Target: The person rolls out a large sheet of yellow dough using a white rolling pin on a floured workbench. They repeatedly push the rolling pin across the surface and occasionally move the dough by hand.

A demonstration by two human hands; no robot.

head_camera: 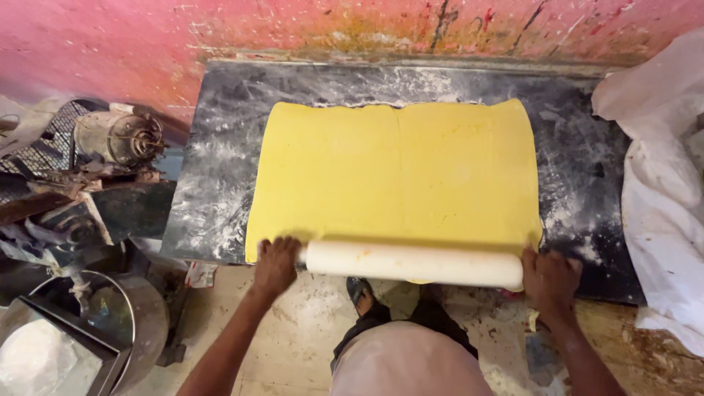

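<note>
A large flat sheet of yellow dough lies on a dark floured stone slab, with a crease down its middle. A thick white rolling pin rests across the dough's near edge. My left hand grips the pin's left end. My right hand grips its right end. Both arms reach forward from the bottom of the view.
An old motor and metal machinery sit left of the slab. A metal bucket and a container of white flour stand at the lower left. White plastic sacking is piled on the right. A pink wall is behind.
</note>
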